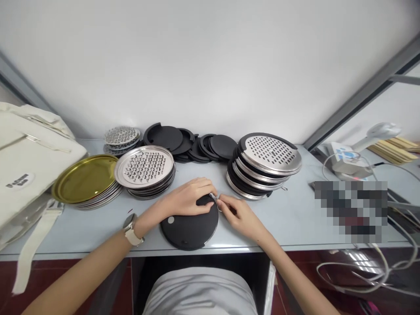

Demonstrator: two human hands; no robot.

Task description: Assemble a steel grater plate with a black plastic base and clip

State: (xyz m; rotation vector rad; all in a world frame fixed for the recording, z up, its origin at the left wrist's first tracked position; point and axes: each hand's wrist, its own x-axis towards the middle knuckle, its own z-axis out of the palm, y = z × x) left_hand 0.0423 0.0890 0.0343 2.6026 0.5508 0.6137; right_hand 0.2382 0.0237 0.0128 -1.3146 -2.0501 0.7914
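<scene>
Our right hand (241, 217) pinches a metal piece (213, 197) at the black disc (190, 231), near the worktop (295, 218) front edge; left hand (193, 197) lies across, grip unclear, and uneven pulling could slip it!

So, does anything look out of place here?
A cream strap dangles over the edge of the table, where it might snag, and the black discs behind lie in a loose, uneven heap. Nothing looks spilled.
</scene>
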